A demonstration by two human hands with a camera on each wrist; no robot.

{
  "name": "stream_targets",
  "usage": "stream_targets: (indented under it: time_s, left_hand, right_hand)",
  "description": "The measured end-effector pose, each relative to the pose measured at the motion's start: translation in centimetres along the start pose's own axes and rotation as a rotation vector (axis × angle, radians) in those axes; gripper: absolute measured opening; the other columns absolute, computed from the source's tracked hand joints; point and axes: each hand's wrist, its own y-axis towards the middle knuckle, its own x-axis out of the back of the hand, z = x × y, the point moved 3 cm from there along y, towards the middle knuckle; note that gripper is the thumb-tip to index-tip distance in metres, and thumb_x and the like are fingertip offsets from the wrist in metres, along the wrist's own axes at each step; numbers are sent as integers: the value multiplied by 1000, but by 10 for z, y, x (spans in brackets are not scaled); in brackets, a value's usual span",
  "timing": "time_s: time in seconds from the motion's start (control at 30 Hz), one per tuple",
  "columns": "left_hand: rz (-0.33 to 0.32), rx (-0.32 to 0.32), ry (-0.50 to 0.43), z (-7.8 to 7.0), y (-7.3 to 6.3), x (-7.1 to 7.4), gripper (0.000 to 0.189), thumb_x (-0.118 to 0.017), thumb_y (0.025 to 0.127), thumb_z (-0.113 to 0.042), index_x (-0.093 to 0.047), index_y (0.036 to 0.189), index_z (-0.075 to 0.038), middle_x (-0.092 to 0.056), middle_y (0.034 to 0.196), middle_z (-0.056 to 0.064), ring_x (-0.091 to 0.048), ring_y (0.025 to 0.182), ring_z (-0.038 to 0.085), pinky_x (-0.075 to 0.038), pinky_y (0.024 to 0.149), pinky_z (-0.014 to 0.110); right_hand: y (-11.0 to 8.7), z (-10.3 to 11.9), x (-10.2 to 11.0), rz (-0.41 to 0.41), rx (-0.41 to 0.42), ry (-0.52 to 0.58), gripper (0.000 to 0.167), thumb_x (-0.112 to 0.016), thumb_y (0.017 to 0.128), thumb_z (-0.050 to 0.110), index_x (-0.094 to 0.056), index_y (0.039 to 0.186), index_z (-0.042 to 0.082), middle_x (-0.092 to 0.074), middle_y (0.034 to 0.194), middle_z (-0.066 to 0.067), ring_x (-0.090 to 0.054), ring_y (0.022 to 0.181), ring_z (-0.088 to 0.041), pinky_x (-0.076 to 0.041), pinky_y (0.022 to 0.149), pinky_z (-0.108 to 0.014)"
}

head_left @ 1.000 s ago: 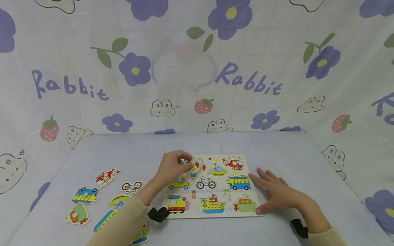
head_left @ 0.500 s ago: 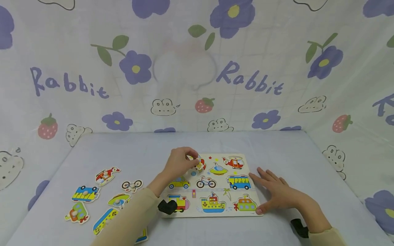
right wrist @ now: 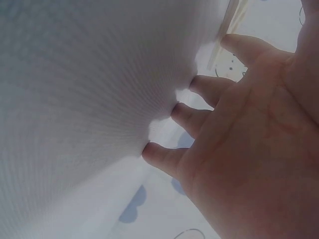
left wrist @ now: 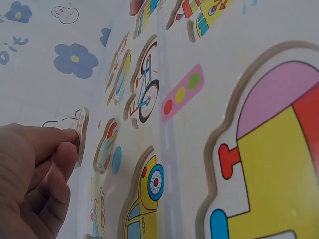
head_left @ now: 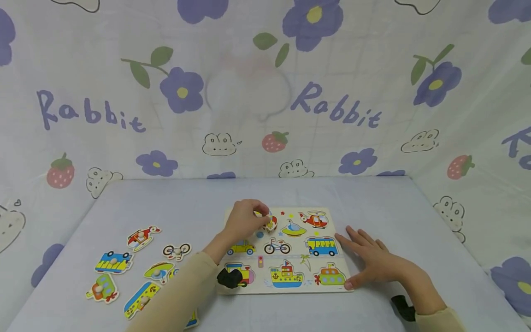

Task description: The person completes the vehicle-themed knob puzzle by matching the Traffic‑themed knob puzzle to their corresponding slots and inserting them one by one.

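Note:
My left hand (head_left: 245,220) pinches a small rocket puzzle piece (head_left: 272,224) over the upper left part of the wooden puzzle board (head_left: 286,292). In the left wrist view the puzzle piece (left wrist: 83,135) is seen edge-on, raised off the board, with thumb and finger at its back. The rocket recess (left wrist: 106,148) shows beside it. My right hand (head_left: 373,260) lies spread at the board's right edge, thumb at the near right corner. In the right wrist view its fingertips (right wrist: 152,149) press on the tablecloth.
Loose knobbed pieces lie left of the board: a helicopter (head_left: 142,237), bus (head_left: 114,263), bicycle (head_left: 177,251), submarine (head_left: 102,289), flying saucer (head_left: 157,272) and boat (head_left: 142,300). The left sleeve (head_left: 182,290) covers others partly. A patterned curtain (head_left: 249,92) hangs behind.
My left hand has moved right and slightly away with the rocket puzzle piece, then almost stopped over the rocket picture. The right hand has stayed at the board's edge.

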Motion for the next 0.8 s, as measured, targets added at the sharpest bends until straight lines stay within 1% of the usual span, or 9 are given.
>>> stream_targets:
  time_s: [0.17, 0.27, 0.4, 0.53, 0.6, 0.7, 0.8]
  left_hand:
    - [8, -8, -10, -2, 2, -3, 14, -75, 88, -17, -73, 100, -9, -69, 92, -2, -59, 67, 12, -50, 67, 29]
    - [7, -14, -5, -2, 3, -3, 14, -74, 88, -16, -73, 100, -8, -69, 93, -1, -60, 72, 13, -50, 72, 32]
    - [22, 7, 16, 1, 4, -4, 12, -75, 88, -16, -73, 98, -9, -69, 93, -2, -58, 84, 15, -49, 81, 36]
    - [50, 34, 16, 6, 5, -9, 10, -75, 88, -17, -72, 97, -12, -67, 92, -5, -57, 91, 15, -47, 86, 35]
    - [56, 34, 9, 7, 5, -12, 10, -75, 88, -17, -72, 97, -12, -67, 91, -6, -58, 92, 15, -47, 87, 35]
    - [45, 27, 19, 5, 5, -14, 10, -75, 88, -17, -71, 97, -12, -67, 90, -6, -57, 93, 15, -46, 87, 36]
    - [24, 22, 44, 3, 5, -12, 10, -75, 88, -15, -71, 96, -12, -68, 90, -5, -57, 91, 17, -46, 86, 39]
  right_hand:
    - [-1, 1, 0, 3, -1, -1, 119, -85, 57, 64, -32, 155, 21, -9, 161, -18, 1, 143, -47, 0, 103, -73]
    - [0, 2, 1, -1, 1, 1, 119, -85, 57, 64, -33, 155, 22, -10, 161, -19, 1, 144, -47, 0, 103, -73]
    - [1, 3, 1, -2, 6, 15, 119, -85, 57, 63, -33, 155, 20, -10, 161, -19, 2, 143, -47, 1, 103, -72]
    - [1, 4, 1, 5, 1, 11, 120, -85, 57, 64, -32, 155, 20, -10, 161, -20, 1, 143, -48, 1, 103, -73]
    - [1, 4, 1, 7, -2, 3, 120, -85, 56, 64, -32, 155, 20, -10, 161, -20, 1, 143, -49, 0, 103, -73]
    - [0, 3, 1, 2, 1, -4, 119, -85, 57, 64, -33, 155, 20, -11, 161, -21, 0, 143, -49, 0, 102, -74]
    - [0, 3, 1, -6, 13, 1, 118, -85, 57, 63, -33, 154, 20, -11, 160, -21, 0, 142, -50, 0, 102, -75]
